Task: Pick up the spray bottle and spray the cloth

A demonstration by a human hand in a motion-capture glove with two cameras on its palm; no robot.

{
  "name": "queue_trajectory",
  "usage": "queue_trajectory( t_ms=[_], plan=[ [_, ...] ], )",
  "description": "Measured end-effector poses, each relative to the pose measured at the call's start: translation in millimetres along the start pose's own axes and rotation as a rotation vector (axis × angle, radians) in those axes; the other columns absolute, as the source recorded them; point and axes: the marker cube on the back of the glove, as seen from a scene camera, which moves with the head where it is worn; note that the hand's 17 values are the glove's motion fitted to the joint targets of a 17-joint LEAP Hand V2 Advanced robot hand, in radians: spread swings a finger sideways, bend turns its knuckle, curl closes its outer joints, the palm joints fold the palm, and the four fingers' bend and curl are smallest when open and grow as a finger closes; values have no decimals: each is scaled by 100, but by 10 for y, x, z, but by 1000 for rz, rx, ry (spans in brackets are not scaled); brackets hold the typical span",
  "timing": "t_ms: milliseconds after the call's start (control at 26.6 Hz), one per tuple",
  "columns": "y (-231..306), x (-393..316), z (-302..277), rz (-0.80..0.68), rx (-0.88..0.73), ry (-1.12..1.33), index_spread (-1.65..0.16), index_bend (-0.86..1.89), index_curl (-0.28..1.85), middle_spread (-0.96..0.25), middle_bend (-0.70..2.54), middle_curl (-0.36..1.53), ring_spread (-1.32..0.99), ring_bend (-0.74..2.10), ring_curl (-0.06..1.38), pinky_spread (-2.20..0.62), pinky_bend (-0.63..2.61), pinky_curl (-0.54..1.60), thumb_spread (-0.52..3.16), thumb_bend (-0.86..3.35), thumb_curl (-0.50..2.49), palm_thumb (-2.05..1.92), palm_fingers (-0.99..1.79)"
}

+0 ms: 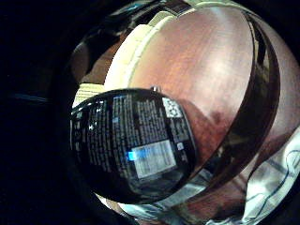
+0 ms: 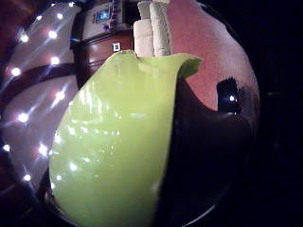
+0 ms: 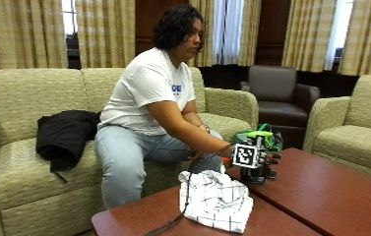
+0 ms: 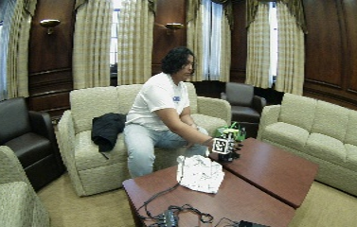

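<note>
On the surface [image 3: 329, 191], my fingers [image 3: 271, 158] wrap the spray bottle [image 3: 258, 147] standing beside the cloth [image 3: 216, 199]; lift and spray still pending.

The person sits on the front edge of a sofa, leaning slightly forward, head turned down toward the table. The right arm reaches forward and down, elbow slightly bent, forearm bare below a short white sleeve. The black-gloved right hand [image 3: 262, 160] is held upright just above the table, fingers curled around the dark spray bottle with the lime-green head [image 3: 258, 147], knuckles facing outward. The other arm is hidden behind the body.
</note>
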Motion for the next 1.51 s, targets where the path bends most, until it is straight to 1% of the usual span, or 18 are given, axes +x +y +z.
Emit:
queue_trajectory(
  t_ms=[113,264,301,452,565,753,1017,1205,1431,1507],
  plan=[
    [29,7,1,-2,-32,-3,-40,-1,37,-19,27,41,-15,46,41,8,64,45,76,-7,53,54,-2],
    [242,81,-97,0,-203,45,-43,0,29,-18,25,38,-14,44,35,13,60,40,76,-6,49,51,-10],
    [274,84,-121,2,-222,51,-43,1,27,-17,25,38,-14,44,35,14,60,40,76,-6,49,51,-11],
    [221,53,-175,-4,-100,80,-45,3,22,-16,25,37,-13,44,33,17,58,38,76,-5,46,50,-10],
    [355,28,-327,-12,-117,114,-45,5,20,-16,26,37,-13,46,33,18,57,37,75,-5,45,50,-7],
    [579,100,-548,-38,-86,293,-46,6,17,-17,27,37,-14,48,33,19,56,36,76,-5,43,48,-5],
    [1122,92,-1274,-95,-178,569,-46,9,15,-17,26,36,-15,48,33,19,55,36,77,-4,41,47,-4],
    [1592,66,-1694,-105,-229,662,-46,11,16,-18,26,36,-15,48,33,19,53,35,79,-4,39,47,-1],
    [2154,80,-2307,-109,-196,770,-46,12,16,-18,25,36,-14,48,32,20,54,35,80,-4,38,46,2],
    [2265,104,-2548,-117,-178,833,-46,13,16,-18,25,35,-14,47,32,20,54,35,81,-4,38,46,3]
  ],
)
